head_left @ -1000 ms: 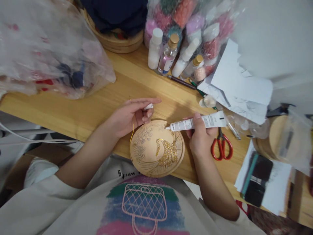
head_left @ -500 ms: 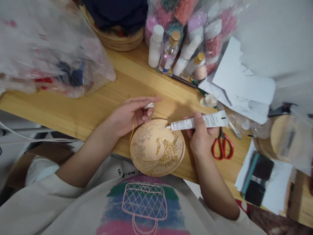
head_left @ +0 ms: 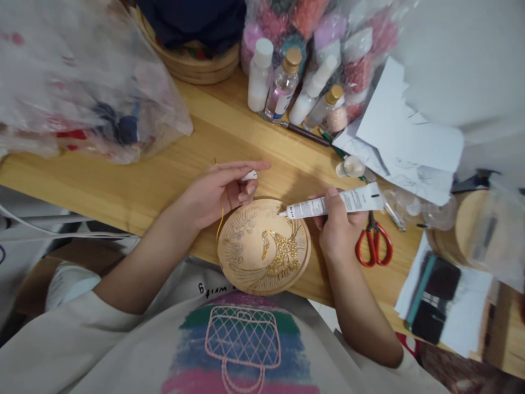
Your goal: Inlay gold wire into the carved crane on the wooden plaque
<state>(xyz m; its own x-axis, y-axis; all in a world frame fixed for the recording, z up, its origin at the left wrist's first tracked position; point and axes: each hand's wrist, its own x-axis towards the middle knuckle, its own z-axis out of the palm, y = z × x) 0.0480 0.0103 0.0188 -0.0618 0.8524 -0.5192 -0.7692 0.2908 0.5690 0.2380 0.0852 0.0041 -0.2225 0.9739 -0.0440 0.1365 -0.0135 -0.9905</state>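
My right hand (head_left: 338, 230) is closed round a white glue tube (head_left: 356, 200), which points left. Its narrow nozzle meets the upper right part of a round wooden board (head_left: 246, 262). Drawn on that board is a long-necked bird, its head, neck and body filled with gold wire; the wings and outer swirls are bare lines. At the board's upper left edge, my left hand (head_left: 223, 191) pinches a small white cap (head_left: 249, 175) in curled fingers, index finger stretched out. A gold wire (head_left: 220, 221) hangs from this hand down to the board's left side.
Red-handled scissors (head_left: 374, 246) lie right of my right hand. Small bottles (head_left: 283, 87), a dark-handled tool (head_left: 307, 134) and papers (head_left: 414, 131) stand or lie behind. A plastic bag (head_left: 90, 82) fills the left. A dark phone-like object (head_left: 435, 298) lies at the right.
The view has shifted very slightly. Both hands, the glue tube and the board keep practically the same positions.
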